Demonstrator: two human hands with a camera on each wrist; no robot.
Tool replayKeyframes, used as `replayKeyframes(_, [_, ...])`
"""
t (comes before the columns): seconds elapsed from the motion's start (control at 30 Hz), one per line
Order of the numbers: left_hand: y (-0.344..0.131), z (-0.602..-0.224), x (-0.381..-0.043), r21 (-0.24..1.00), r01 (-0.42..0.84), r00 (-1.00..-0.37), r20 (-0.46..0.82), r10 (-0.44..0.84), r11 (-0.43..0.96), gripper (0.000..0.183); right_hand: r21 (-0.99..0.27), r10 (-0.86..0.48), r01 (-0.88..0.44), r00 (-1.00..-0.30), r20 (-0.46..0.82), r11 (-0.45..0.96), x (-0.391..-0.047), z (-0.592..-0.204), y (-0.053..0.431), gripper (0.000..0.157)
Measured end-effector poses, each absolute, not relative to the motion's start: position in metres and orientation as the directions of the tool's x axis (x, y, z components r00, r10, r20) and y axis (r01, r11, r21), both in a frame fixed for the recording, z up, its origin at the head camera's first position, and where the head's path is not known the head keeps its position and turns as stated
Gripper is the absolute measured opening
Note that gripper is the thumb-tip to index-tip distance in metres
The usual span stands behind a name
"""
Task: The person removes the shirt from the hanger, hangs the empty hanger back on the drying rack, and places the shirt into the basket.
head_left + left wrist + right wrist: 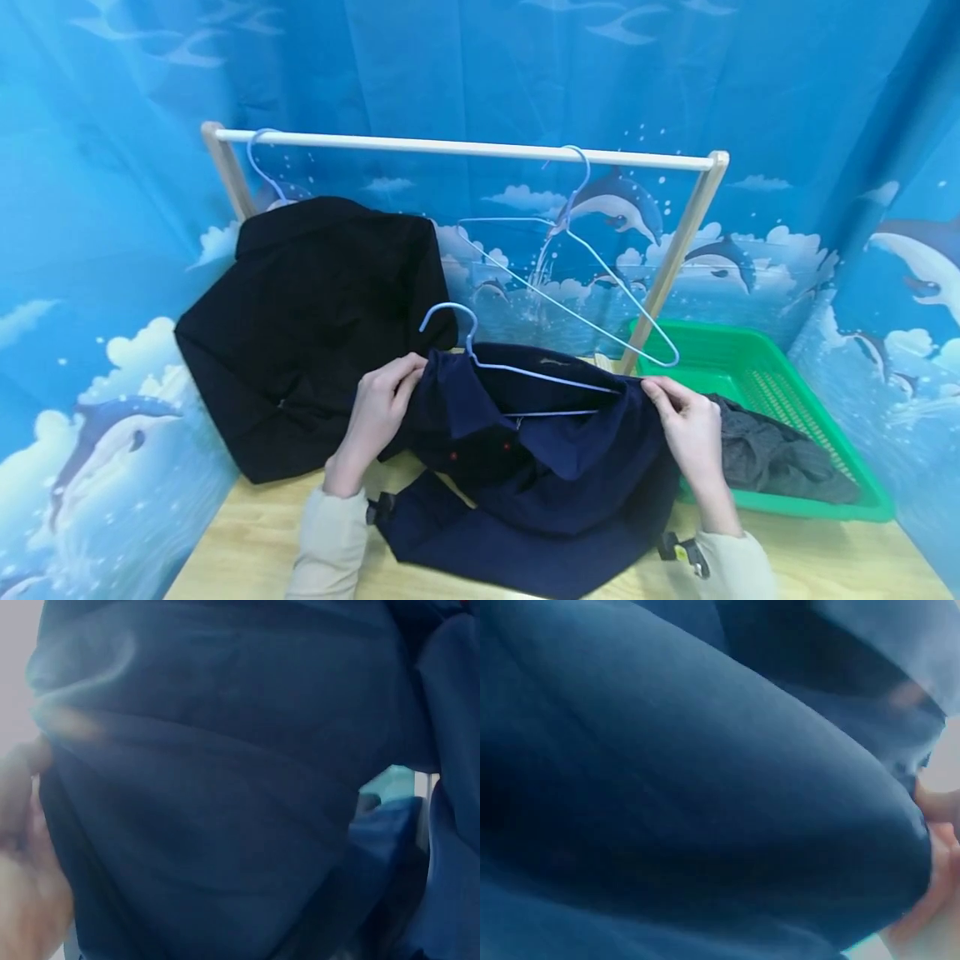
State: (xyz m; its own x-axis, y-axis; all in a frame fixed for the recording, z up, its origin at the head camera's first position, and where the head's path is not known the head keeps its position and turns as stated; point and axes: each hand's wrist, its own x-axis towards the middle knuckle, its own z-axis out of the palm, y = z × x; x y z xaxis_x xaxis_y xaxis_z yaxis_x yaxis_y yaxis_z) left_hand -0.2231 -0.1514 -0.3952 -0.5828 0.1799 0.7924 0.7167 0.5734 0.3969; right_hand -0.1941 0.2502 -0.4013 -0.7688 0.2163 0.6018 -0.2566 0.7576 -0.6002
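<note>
A navy blue collared jacket (555,525) is held up by its two shoulders over the table. My left hand (381,410) pinches the shoulder on the left, and my right hand (686,425) pinches the one on the right. Inside the open collar sits a pale blue wire hanger (540,377), its hook standing up out of the neck near the left side. In the left wrist view the navy cloth (225,780) fills most of the picture, with thumb and fingers at its left edge. The right wrist view shows the fingers (937,802) at the cloth's right edge.
A rack with a white rod (465,148) stands behind. A black garment (330,325) hangs from it at left, and a bare wire hanger (585,308) at right. The green basket (873,500) on the right holds dark grey clothing (780,458). Below is a wooden table (247,550).
</note>
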Motion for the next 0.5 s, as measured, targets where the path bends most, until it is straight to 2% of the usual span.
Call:
replayKeyframes(0.07, [-0.150,-0.394,-0.223,0.422,0.696,-0.606,0.780,0.159,0.581,0.012,-0.583,0.198,-0.260,-0.772,0.605,0.770,-0.194,-0.402,0.247,0.012])
replayKeyframes(0.2, [-0.146,-0.393,-0.221,0.467,0.643,-0.641,0.762,0.092,0.607,0.011,-0.537,0.164,-0.322,-0.723,0.672,0.780,-0.191,-0.399,0.236,0.019])
replayKeyframes(0.37, [-0.139,-0.395,-0.221,0.474,0.616,-0.642,0.765,0.052,0.629,0.010,-0.469,0.130,-0.380,-0.650,0.749,0.798,-0.183,-0.393,0.225,0.022])
replayKeyframes(0.5, [-0.131,-0.396,-0.219,0.464,0.619,-0.640,0.766,0.065,0.634,0.010,-0.439,0.137,-0.330,-0.649,0.749,0.836,-0.177,-0.391,0.221,0.027])
